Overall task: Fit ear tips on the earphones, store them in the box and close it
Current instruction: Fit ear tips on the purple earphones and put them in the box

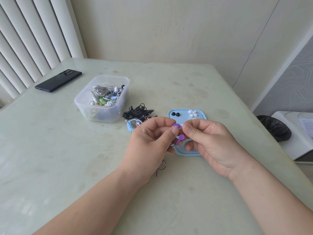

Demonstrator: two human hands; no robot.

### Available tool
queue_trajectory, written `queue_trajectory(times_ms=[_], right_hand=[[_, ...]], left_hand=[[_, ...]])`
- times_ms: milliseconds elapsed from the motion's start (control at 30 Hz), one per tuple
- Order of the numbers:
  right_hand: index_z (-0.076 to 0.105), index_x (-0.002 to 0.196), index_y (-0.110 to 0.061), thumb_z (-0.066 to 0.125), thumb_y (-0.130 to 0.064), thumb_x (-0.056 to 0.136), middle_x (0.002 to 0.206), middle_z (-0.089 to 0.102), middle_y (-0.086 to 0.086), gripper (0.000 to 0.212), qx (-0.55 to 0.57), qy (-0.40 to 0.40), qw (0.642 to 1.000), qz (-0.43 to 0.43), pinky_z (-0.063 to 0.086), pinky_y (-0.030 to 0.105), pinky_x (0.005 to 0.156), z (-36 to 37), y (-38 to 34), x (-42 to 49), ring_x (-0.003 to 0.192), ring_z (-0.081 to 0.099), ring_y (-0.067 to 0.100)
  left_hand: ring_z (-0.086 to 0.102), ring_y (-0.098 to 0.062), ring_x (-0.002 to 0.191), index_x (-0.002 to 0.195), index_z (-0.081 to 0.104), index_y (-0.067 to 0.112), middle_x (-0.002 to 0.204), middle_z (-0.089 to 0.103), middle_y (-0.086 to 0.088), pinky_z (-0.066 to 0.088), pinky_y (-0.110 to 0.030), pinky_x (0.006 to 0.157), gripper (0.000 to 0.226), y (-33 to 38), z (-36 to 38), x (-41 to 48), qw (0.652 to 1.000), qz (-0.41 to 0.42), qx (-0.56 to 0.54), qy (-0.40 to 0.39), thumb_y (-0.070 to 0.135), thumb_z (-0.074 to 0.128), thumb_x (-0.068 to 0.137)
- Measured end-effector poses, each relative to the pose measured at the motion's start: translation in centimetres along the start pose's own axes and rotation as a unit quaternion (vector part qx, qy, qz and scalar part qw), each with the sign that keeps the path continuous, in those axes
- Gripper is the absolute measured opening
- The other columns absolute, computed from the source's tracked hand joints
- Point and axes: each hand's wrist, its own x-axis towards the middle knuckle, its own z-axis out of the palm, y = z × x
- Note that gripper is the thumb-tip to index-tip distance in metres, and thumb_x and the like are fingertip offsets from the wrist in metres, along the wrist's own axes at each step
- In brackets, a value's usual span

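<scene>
Purple earphones [177, 125] are held just above the blue lid [186, 152]. The left hand [149, 141] pinches one bud, and the right hand [208, 138] pinches a white ear tip [182, 125] against its end. Keep the tip square and push with a slight twist until seated; the open box [101, 99] stands well apart, left.

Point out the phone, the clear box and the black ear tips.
phone [58, 80], head view, middle of its back.
clear box [88, 112], head view, its near wall.
black ear tips [173, 113], head view, one of the pair.
</scene>
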Motion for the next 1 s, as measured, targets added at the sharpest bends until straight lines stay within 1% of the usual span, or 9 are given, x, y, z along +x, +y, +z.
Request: queue_trajectory(times_ms=[200, 267, 333, 400, 567, 700, 733, 867, 1000], right_hand=[[0.075, 0.098, -0.002, 0.074, -0.024, 0.081, 0.097, 0.076, 0.019, 0.028, -0.005, 0.025, 1.0, -0.008, 0.047, 0.03, 0.06, 0.3, 0.3, 0.1, 0.088, 0.067, 0.029], [0.075, 0.101, 0.0, 0.074, -0.022, 0.082, 0.096, 0.075, 0.02, 0.029, -0.002, 0.039, 0.999, -0.012, 0.047, 0.031, 0.06, 0.3, 0.4, 0.1, 0.087, 0.068, 0.031], [0.075, 0.101, 0.002, 0.075, -0.02, 0.082, 0.096, 0.075, 0.021, 0.029, 0.001, 0.042, 0.999, -0.014, 0.047, 0.031, 0.06, 0.3, 0.3, 0.0, 0.086, 0.069, 0.031], [0.075, 0.1, 0.001, 0.074, -0.02, 0.083, 0.096, 0.075, 0.021, 0.027, -0.003, 0.039, 0.999, -0.016, 0.047, 0.032, 0.061, 0.4, 0.3, 0.0, 0.086, 0.069, 0.031], [0.075, 0.098, 0.0, 0.071, -0.014, 0.09, 0.094, 0.075, 0.02, 0.016, -0.017, 0.041, 0.999, -0.026, 0.048, 0.035, 0.063, 0.5, 0.3, -0.1, 0.086, 0.069, 0.033], [0.078, 0.095, -0.002, 0.072, -0.014, 0.091, 0.091, 0.074, 0.02, 0.014, -0.017, 0.043, 0.999, -0.021, 0.05, 0.035, 0.065, 0.6, 0.2, -0.2, 0.087, 0.069, 0.035], [0.078, 0.095, -0.002, 0.071, -0.015, 0.091, 0.092, 0.074, 0.021, 0.015, -0.012, 0.039, 0.999, -0.016, 0.05, 0.035, 0.066, 0.5, 0.1, -0.2, 0.088, 0.069, 0.035], [0.079, 0.088, -0.009, 0.066, -0.017, 0.092, 0.095, 0.073, 0.021, 0.016, 0.002, -0.003, 1.0, 0.004, 0.048, 0.033, 0.064, 0.2, -0.6, -0.3, 0.09, 0.067, 0.033], [0.079, 0.083, -0.014, 0.069, -0.015, 0.091, 0.093, 0.072, 0.019, 0.013, -0.006, -0.012, 1.0, -0.004, 0.047, 0.03, 0.061, 0.1, -0.6, -0.3, 0.087, 0.066, 0.028]], left_hand=[[0.072, -0.02, 0.076, 0.103, 0.069, 0.008, 0.089, 0.08, -0.014, 0.055, -0.027, 0.063, 0.011, 0.0, 0.1, 0.0, 1.0, 0.005, 0.024, 0.011, 0.014, 0.074, 0.095], [0.069, -0.014, 0.069, 0.102, 0.069, 0.006, 0.087, 0.08, -0.014, 0.052, -0.02, 0.057, 0.011, 0.2, 0.2, -0.2, 0.999, 0.005, 0.032, 0.014, 0.013, 0.074, 0.095], [0.067, -0.008, 0.062, 0.101, 0.068, 0.005, 0.084, 0.079, -0.013, 0.045, -0.013, 0.046, 0.01, 0.5, 0.4, -0.5, 0.999, 0.003, 0.04, 0.019, 0.011, 0.074, 0.095], [0.066, -0.007, 0.061, 0.1, 0.068, 0.006, 0.083, 0.079, -0.012, 0.042, -0.012, 0.042, 0.009, 0.7, 0.5, -0.6, 0.999, 0.006, 0.046, 0.022, 0.011, 0.074, 0.095], [0.069, -0.009, 0.064, 0.098, 0.068, 0.006, 0.081, 0.079, -0.01, 0.048, -0.015, 0.049, 0.008, 0.7, 0.4, -0.6, 0.998, 0.02, 0.059, 0.024, 0.01, 0.074, 0.094], [0.074, -0.013, 0.073, 0.099, 0.068, 0.006, 0.082, 0.079, -0.008, 0.057, -0.023, 0.062, 0.007, 0.3, 0.5, -0.6, 0.996, 0.043, 0.071, 0.027, 0.007, 0.074, 0.094], [0.074, -0.013, 0.072, 0.098, 0.068, 0.005, 0.082, 0.079, -0.007, 0.056, -0.023, 0.061, 0.006, 0.4, 0.5, -0.6, 0.996, 0.046, 0.07, 0.027, 0.007, 0.073, 0.095], [0.067, -0.005, 0.061, 0.101, 0.067, 0.003, 0.081, 0.078, -0.008, 0.045, -0.014, 0.045, 0.007, 1.0, 0.6, -0.9, 0.998, 0.029, 0.054, 0.021, 0.007, 0.07, 0.097], [0.068, -0.007, 0.064, 0.103, 0.067, 0.002, 0.084, 0.079, -0.012, 0.048, -0.014, 0.05, 0.009, 1.0, 0.6, -0.8, 0.998, 0.026, 0.051, 0.017, 0.008, 0.07, 0.097]])
